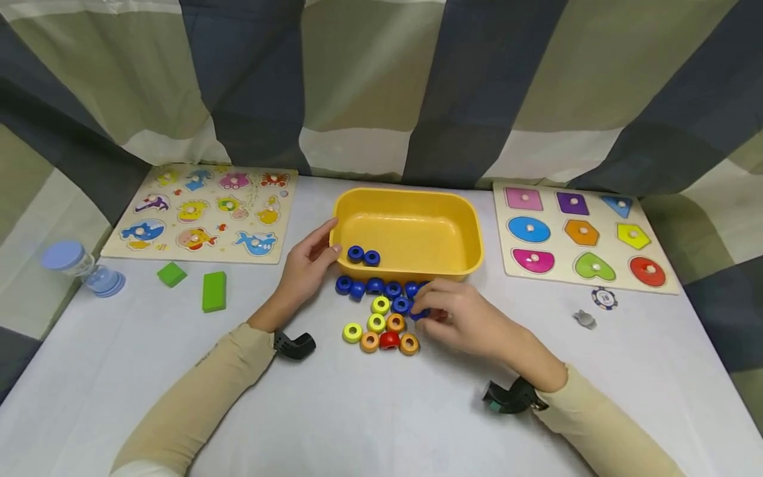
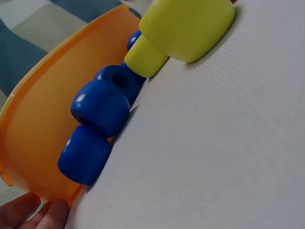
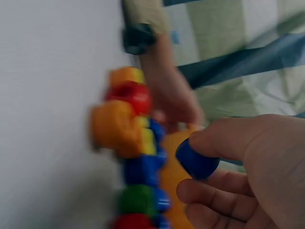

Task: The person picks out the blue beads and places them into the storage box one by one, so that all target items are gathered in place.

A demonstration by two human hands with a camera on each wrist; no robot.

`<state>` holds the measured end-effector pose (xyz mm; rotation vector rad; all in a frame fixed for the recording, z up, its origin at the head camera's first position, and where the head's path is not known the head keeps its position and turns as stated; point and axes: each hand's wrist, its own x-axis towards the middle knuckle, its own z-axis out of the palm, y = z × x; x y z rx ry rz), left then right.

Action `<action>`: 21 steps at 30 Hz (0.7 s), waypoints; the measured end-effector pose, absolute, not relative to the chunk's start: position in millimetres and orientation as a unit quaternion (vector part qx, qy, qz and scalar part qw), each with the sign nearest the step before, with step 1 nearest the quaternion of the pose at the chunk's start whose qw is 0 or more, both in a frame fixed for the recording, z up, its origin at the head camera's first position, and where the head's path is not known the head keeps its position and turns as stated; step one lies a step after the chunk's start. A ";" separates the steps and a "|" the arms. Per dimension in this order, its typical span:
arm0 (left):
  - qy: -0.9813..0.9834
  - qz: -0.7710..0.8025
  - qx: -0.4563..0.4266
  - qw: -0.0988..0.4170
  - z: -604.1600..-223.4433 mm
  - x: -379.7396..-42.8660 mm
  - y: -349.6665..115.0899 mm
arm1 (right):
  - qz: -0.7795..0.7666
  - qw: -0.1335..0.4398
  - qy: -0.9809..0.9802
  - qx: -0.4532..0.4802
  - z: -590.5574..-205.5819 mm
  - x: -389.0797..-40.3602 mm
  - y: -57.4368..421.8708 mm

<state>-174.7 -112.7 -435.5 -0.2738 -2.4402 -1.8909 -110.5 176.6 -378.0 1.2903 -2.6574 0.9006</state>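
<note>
My left hand [image 1: 305,266] grips the left end of a yellow plastic tub [image 1: 411,277], its fingertips [image 2: 53,215] on the tub's wall in the left wrist view. Two blue beads [image 1: 372,258] lie inside the tub. My right hand [image 1: 467,318] pinches a blue bead [image 3: 198,160] between thumb and fingers, over the pile at the tub's front. Several blue beads [image 1: 375,285] line that front wall. Nearer lie yellow beads [image 1: 352,332], orange beads [image 1: 408,344] and a red bead [image 1: 390,340]. A green bead [image 3: 136,199] shows in the right wrist view, hidden by my hand in the head view.
A sea-animal peg puzzle [image 1: 203,212] lies back left, a shape peg puzzle [image 1: 587,232] back right. Two green blocks [image 1: 214,291] and a blue-capped sand timer [image 1: 86,270] are at left. A poker chip [image 1: 605,298] and a small grey figure [image 1: 585,319] lie at right.
</note>
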 end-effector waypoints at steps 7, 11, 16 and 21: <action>-0.786 -0.612 -0.086 0.020 -436.2 -175.6 -112.2 | 0.323 0.083 -0.879 0.340 -340.6 -141.7 171.1; -0.789 -0.609 -0.082 0.017 -435.8 -175.4 -111.5 | 0.339 0.062 -0.901 0.263 -331.7 -165.3 158.7; -0.790 -0.607 -0.081 0.021 -434.8 -174.1 -110.9 | 0.344 0.030 -0.917 0.201 -335.1 -190.4 139.9; -0.789 -0.608 -0.082 0.021 -434.7 -175.0 -110.8 | 0.339 -0.014 -0.925 0.172 -348.5 -210.6 123.0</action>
